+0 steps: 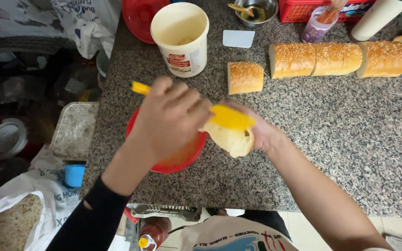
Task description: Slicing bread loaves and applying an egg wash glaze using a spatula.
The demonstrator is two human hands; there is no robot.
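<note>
My left hand [168, 118] grips a yellow spatula [231, 117] whose handle end sticks out to the left; its blade lies across the top of a piece of bread [231, 139]. My right hand [264, 132] holds that bread piece from the right, over the edge of a red bowl [182, 160] on the speckled stone counter [331, 125]. A cream plastic tub [181, 39] stands open behind the bowl. A short cut bread piece [245, 77] lies beside it.
A sesame loaf cut in three [340, 59] lies at the back right. Behind it are a red basket [303, 10], a metal bowl [257, 10], a plastic cup [317, 25], a red lid [138, 16] and a white card [238, 38]. Left of the counter are a metal tray [74, 130] and bags.
</note>
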